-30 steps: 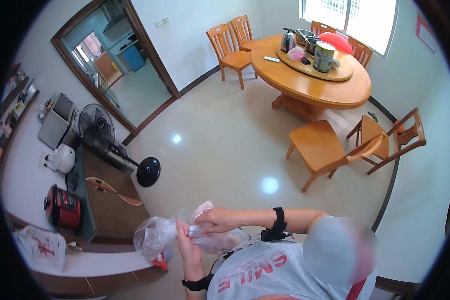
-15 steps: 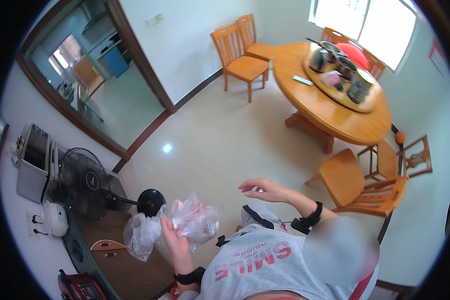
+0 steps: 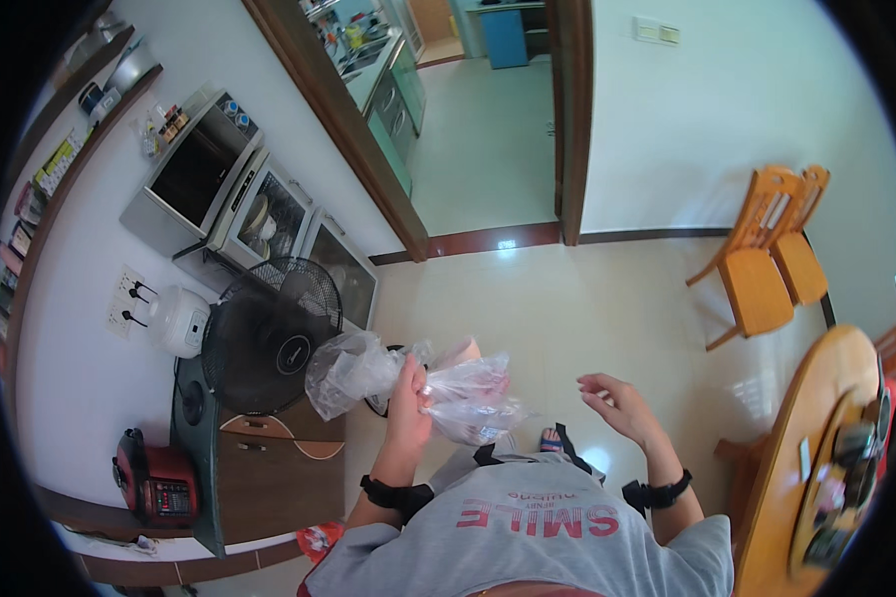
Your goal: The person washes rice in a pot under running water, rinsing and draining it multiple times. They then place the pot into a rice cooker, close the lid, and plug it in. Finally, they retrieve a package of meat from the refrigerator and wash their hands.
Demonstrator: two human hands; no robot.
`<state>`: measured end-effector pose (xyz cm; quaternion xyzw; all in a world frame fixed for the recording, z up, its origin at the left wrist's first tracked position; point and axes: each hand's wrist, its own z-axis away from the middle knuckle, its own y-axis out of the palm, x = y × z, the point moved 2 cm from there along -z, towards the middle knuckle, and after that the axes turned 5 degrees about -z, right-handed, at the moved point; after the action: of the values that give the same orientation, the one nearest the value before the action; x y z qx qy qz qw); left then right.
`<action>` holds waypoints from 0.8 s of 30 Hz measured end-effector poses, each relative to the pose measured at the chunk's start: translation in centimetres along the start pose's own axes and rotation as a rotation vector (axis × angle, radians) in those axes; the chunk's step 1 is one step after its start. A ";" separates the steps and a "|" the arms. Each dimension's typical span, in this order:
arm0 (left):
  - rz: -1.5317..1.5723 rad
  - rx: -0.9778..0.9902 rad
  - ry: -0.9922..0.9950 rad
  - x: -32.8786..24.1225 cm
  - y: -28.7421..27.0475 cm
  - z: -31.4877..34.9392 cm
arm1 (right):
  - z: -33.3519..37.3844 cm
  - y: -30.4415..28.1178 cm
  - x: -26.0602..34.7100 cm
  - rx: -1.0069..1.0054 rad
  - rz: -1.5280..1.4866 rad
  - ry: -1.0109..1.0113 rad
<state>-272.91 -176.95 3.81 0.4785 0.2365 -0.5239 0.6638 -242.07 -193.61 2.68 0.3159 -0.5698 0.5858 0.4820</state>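
My left hand [image 3: 408,403] is wrapped round the gathered neck of a clear plastic bag [image 3: 473,398]. Something pinkish shows through the plastic, but its kind is unclear. The bag's loose, crumpled top [image 3: 348,373] puffs out on the left side of my fist. My right hand [image 3: 617,406] hangs in the air to the right, apart from the bag, with its fingers loosely bent and nothing in them. A black standing fan [image 3: 274,333] is just left of the bag.
Along the left wall are a dark counter [image 3: 199,448], a red electric cooker [image 3: 154,483], a white rice cooker [image 3: 177,320] and a steel cabinet [image 3: 269,214]. A doorway opens onto a kitchen floor [image 3: 488,149]. Wooden chairs [image 3: 757,289] and a round table [image 3: 786,478] stand at the right.
My view has swung left, so the doorway is now ahead and the table at the right edge. The bag stays in my left hand; my right hand remains free.
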 end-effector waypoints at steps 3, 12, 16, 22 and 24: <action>0.022 0.002 -0.014 -2.0 3.1 -6.2 | -11.5 -2.0 2.2 0.149 0.136 -0.207; 0.019 0.157 -0.088 -7.7 12.4 -31.5 | -40.3 -9.0 3.6 0.260 0.182 -0.127; -0.008 0.159 -0.116 -11.4 16.7 -41.5 | -48.9 -12.9 3.8 0.196 0.137 -0.066; -0.087 0.104 -0.012 -17.9 23.2 -59.0 | -65.4 -15.9 3.1 0.144 0.070 -0.078; -0.105 0.114 0.005 -19.6 24.5 -63.9 | -71.4 -16.7 2.8 0.156 0.030 -0.101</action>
<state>-245.01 -111.47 1.73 0.5040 0.2328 -0.5693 0.6064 -214.78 -125.52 0.51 0.3729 -0.5507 0.6190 0.4178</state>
